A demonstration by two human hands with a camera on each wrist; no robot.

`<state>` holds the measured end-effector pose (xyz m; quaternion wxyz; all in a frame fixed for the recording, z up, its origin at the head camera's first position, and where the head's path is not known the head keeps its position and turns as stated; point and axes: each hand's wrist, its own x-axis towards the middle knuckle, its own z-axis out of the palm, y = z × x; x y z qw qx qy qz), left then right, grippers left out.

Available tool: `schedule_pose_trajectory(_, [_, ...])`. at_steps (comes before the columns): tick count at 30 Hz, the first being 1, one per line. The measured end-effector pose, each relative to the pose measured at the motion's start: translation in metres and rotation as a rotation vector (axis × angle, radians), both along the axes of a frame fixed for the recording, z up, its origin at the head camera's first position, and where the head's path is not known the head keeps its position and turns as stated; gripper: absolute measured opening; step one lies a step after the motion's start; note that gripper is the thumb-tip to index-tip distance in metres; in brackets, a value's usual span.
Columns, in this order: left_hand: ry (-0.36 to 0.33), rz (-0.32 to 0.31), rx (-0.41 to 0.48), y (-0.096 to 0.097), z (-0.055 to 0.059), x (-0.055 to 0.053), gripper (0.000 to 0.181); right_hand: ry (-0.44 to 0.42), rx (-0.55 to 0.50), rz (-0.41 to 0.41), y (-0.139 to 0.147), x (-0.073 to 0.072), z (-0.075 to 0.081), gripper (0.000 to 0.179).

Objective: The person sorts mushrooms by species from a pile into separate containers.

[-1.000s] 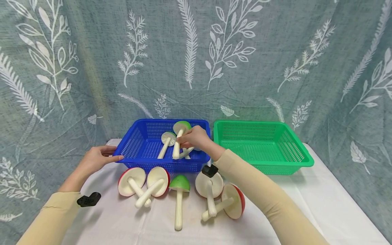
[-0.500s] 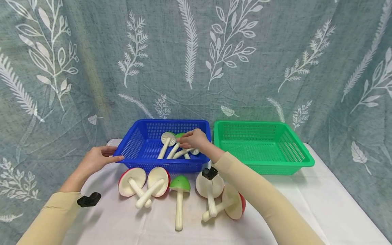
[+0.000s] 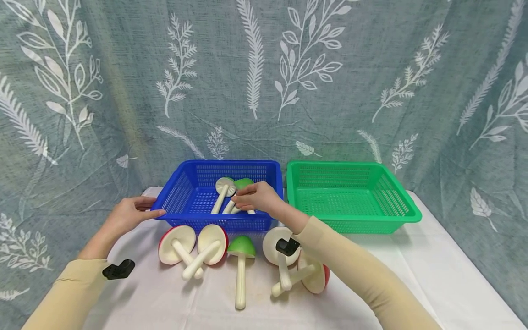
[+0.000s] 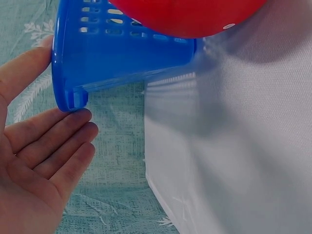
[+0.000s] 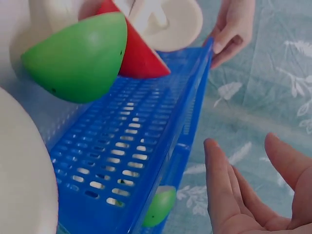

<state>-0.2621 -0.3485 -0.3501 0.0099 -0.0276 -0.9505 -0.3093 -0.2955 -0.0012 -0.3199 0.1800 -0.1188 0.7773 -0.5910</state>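
My left hand (image 3: 128, 215) grips the left front corner of a blue plastic basket (image 3: 218, 217), thumb and fingers at its rim. Over the right part of that basket is my right hand (image 3: 260, 199). In the right wrist view, its fingers and thumb (image 5: 287, 161) are spread apart with nothing between them. Toy mushrooms lie inside the basket, among them a pale-stemmed one (image 3: 224, 186) and a green-capped one (image 3: 244, 182); the right hand partly hides them. A green-capped mushroom (image 3: 242, 247) lies on the table in front of the basket.
Red-capped mushrooms (image 3: 177, 243) lie crossed in pairs on the white tablecloth (image 3: 156, 307), left and right of the green-capped one. A green basket (image 3: 350, 227) stands right of the blue one. A patterned curtain (image 3: 231, 91) hangs behind both.
My right hand has lowered a green-capped mushroom into the blue basket and let go of it, then drawn slightly back. The left hand has stayed at the basket's corner.
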Motion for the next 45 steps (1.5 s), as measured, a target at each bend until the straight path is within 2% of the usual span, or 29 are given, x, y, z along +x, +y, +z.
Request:
schedule_pose_trajectory(9, [-0.004,0.002,0.008,0.000,0.000,0.001,0.079,0.036,-0.031,0.071,0.009,0.027,-0.001,0.035])
schedule_pose_trajectory(13, [-0.004,0.001,0.009,-0.002,-0.001,0.001,0.080,0.047,-0.027,0.096,0.012,0.039,-0.009,0.035])
schedule_pose_trajectory(22, [0.012,-0.009,0.019,-0.003,-0.002,0.001,0.077,0.052,0.009,0.083,0.021,0.065,-0.028,0.033])
schedule_pose_trajectory(28, [0.015,-0.009,0.012,-0.002,-0.002,0.000,0.078,0.069,0.043,0.107,0.027,0.082,-0.042,0.033])
schedule_pose_trajectory(39, [0.015,-0.008,-0.002,-0.002,-0.002,-0.002,0.078,0.071,0.066,0.036,0.028,0.105,-0.070,0.034])
schedule_pose_trajectory(45, [0.010,-0.011,-0.005,-0.001,-0.002,-0.002,0.079,0.142,0.138,0.015,0.027,0.114,-0.081,0.032])
